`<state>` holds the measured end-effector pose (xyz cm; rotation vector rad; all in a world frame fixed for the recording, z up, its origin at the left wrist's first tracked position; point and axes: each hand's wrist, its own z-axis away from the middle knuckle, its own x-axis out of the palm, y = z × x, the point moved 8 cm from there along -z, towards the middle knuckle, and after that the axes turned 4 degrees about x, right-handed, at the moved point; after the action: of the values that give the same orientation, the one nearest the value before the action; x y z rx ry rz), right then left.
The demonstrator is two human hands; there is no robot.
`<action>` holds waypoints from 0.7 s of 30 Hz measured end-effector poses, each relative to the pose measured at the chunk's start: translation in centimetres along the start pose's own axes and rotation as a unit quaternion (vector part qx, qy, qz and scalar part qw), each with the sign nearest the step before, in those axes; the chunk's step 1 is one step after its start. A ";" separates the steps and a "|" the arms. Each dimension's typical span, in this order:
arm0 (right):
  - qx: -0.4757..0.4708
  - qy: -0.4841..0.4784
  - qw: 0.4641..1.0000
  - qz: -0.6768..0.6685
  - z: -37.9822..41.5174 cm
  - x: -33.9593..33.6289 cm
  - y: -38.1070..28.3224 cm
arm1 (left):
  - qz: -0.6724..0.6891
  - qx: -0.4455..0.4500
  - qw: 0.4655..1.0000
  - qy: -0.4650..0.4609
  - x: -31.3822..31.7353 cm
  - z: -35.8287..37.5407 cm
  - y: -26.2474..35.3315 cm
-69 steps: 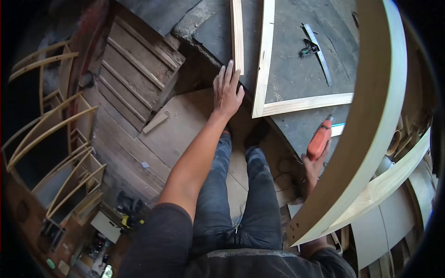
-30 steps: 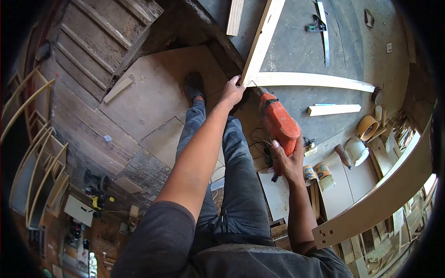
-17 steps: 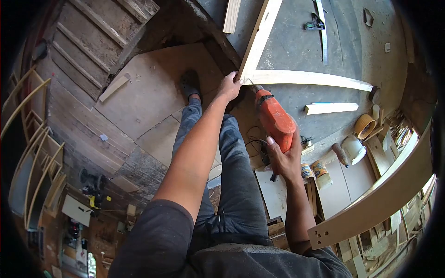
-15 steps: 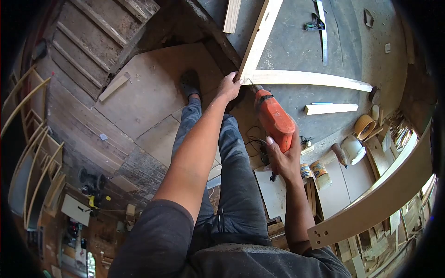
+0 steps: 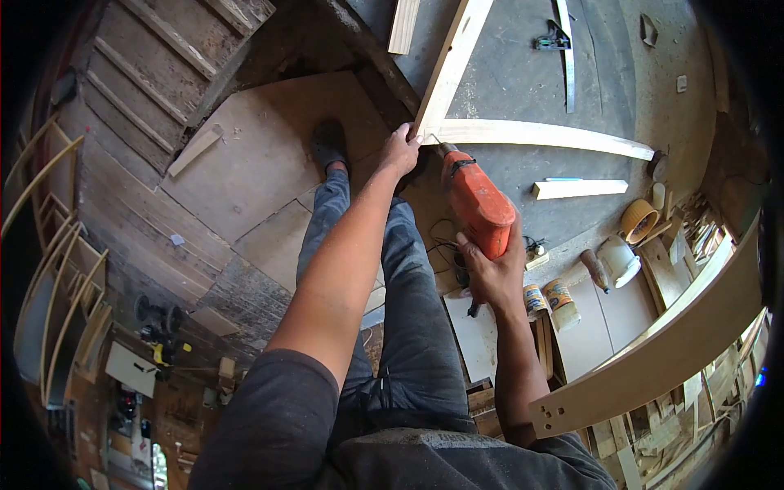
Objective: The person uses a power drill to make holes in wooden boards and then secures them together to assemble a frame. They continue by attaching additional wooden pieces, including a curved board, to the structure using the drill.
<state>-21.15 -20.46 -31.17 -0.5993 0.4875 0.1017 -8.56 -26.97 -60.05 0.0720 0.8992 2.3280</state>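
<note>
My right hand [image 5: 498, 273] is wrapped round the handle of an orange power drill [image 5: 483, 202]. The drill points up and left, its thin bit right at the corner where two pale wooden pieces meet. One is a straight board [image 5: 454, 69] running away from me; the other, a curved strip [image 5: 555, 132], stretches to the right. At that same corner, my left hand [image 5: 399, 153] grips the wood, with the thumb along its edge and the other fingers partly hidden behind it.
A wooden block [image 5: 580, 189] and a combination square [image 5: 554, 39] lie on the dark work surface [image 5: 523, 90]. To the right stand an orange-brown container [image 5: 639, 220], a bottle [image 5: 594, 269] and labelled tubs [image 5: 562, 304]. A large curved board [image 5: 653, 367] crosses the lower right. Cable [image 5: 445, 245] hangs near my legs.
The whole view has shifted slightly left and up. Both hands keep their holds, and the drill bit stays at the wooden corner.
</note>
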 end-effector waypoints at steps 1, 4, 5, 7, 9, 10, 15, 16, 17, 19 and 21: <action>0.000 0.000 1.000 0.000 0.0 0.0 -0.2 | -0.009 0.007 1.000 0.019 -0.3 0.2 0.3; 0.040 0.000 0.998 -0.050 -0.1 0.0 -0.1 | -0.023 0.007 0.999 0.025 -0.3 0.3 0.3; 0.044 -0.003 0.997 -0.062 -0.1 -0.1 0.0 | -0.023 0.007 0.999 0.025 -0.2 0.3 0.1; 0.046 -0.006 0.996 -0.073 -0.3 -0.1 0.0 | -0.018 0.011 1.000 0.023 0.0 0.0 -0.1; 0.003 0.006 1.000 -0.013 -0.4 -0.4 -0.6 | -0.020 0.003 0.999 0.028 -0.2 0.6 0.5; 0.004 0.006 1.000 -0.013 -0.5 -0.4 -0.6 | -0.022 -0.004 0.999 0.032 -0.4 0.8 0.7; -0.030 0.002 0.999 0.027 -0.7 -0.5 -2.0 | -0.030 -0.001 0.999 0.034 -0.4 0.9 0.9; -0.029 0.002 0.999 0.028 -0.7 -0.4 -2.0 | -0.030 0.009 0.999 0.042 -0.5 0.9 1.0; -0.041 0.004 0.999 0.033 -0.6 -0.2 -2.2 | -0.029 0.008 0.999 0.041 -0.5 1.0 1.0; -0.051 0.007 0.998 0.038 -0.6 0.0 -2.4 | -0.026 0.002 0.999 0.037 -0.5 1.0 1.0; -0.046 0.005 0.998 0.038 -0.6 0.1 -2.4 | -0.025 -0.006 0.999 0.032 -0.4 1.0 0.9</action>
<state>-20.70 -22.78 -30.41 -0.6728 0.5170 0.1940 -8.47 -27.10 -58.72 -0.0300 0.9070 2.3009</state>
